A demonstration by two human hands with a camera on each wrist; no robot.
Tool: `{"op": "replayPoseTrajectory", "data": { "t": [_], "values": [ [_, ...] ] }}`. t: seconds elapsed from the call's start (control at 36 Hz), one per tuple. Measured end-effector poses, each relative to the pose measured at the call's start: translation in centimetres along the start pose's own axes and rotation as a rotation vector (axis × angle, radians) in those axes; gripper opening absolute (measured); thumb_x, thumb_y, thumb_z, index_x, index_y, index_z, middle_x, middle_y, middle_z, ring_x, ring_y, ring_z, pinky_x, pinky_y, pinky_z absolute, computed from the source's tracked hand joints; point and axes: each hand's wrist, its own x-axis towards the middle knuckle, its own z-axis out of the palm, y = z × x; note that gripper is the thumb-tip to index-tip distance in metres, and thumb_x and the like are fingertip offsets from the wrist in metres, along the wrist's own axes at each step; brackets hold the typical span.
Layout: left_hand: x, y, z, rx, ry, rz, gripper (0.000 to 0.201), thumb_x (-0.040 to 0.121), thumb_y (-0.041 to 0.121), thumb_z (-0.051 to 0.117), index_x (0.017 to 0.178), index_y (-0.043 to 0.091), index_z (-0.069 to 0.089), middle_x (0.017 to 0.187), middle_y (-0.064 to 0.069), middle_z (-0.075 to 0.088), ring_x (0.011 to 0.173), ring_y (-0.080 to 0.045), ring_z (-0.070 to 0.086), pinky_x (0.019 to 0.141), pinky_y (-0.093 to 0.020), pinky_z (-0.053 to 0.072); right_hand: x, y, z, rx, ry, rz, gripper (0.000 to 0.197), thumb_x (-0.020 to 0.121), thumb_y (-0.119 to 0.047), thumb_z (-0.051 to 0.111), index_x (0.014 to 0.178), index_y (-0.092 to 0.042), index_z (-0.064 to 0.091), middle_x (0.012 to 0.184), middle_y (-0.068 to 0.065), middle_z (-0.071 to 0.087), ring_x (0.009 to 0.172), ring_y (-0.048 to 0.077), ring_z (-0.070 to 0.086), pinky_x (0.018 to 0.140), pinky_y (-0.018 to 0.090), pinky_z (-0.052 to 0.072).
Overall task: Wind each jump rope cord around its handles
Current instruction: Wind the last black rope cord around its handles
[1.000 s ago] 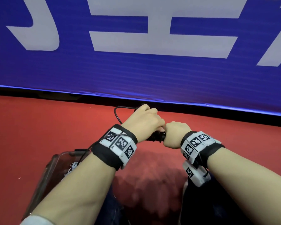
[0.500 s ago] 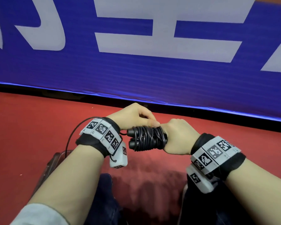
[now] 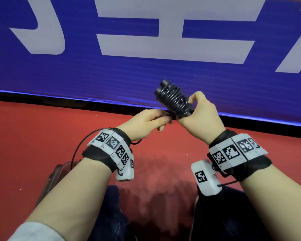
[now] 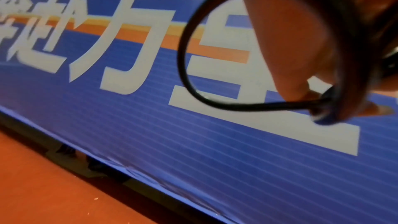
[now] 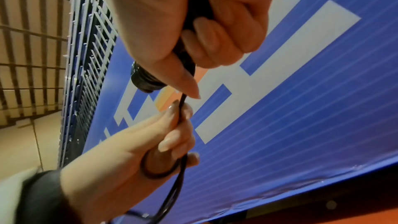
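Observation:
A black jump rope point(image 3: 172, 100) has its two handles side by side with the cord coiled round them in many turns. My right hand point(image 3: 192, 108) grips the lower end of this bundle and holds it tilted up and to the left, in front of the banner. My left hand point(image 3: 161, 121) pinches the loose cord just below the bundle. In the right wrist view the cord point(image 5: 182, 125) runs down from the handle end point(image 5: 146, 81) through the left fingers point(image 5: 172, 135). In the left wrist view a short loop of cord point(image 4: 185, 57) curves round a finger point(image 4: 290, 40).
A blue banner point(image 3: 129, 75) with large white characters stands close ahead on the red floor point(image 3: 33, 136). A clear plastic container point(image 3: 59, 173) sits at my lower left beside my knees point(image 3: 111, 214). A wire grid point(image 5: 86, 74) stands behind the banner.
The wound bundle has swung from lying level to pointing up and left, and my right hand has risen with it. My left hand has come off the coils and now pinches the cord below.

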Motion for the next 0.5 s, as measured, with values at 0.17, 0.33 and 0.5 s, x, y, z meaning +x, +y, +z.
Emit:
{"op": "replayPoseTrajectory", "data": {
  "t": [0.17,0.33,0.5],
  "values": [
    [0.3,0.0,2.1,-0.094,-0.074,-0.084,0.025,0.103,0.015,0.041,0.086,0.014,0.059,0.068,0.003,0.053,0.061,-0.001,0.050,0.064,-0.021,0.049,0.5,0.7,0.0,-0.020,-0.033,0.015,0.017,0.071,-0.010,0.060,0.079,-0.023,0.055,0.063,-0.004,0.058,0.059,0.022,0.052,0.060,0.036,0.050],
    [0.2,-0.7,3.8,-0.176,-0.186,-0.217,0.022,0.103,0.014,0.040,0.097,0.002,0.058,0.081,-0.008,0.061,0.066,-0.013,0.062,0.059,-0.026,0.057,1.5,0.6,-0.4,0.339,-0.062,0.248,0.020,0.067,0.011,0.056,0.075,-0.007,0.056,0.053,0.004,0.038,0.037,0.014,0.028,0.040,0.018,0.023],
    [-0.2,-3.2,4.3,0.204,-0.348,-0.361,0.032,0.101,0.035,0.045,0.094,0.012,0.067,0.088,-0.002,0.066,0.075,-0.012,0.059,0.078,-0.030,0.051,2.4,1.6,-0.6,0.395,-0.008,0.352,0.022,0.068,0.012,0.052,0.059,-0.007,0.045,0.048,0.001,0.033,0.041,0.014,0.025,0.038,0.015,0.019]
  ]
}}
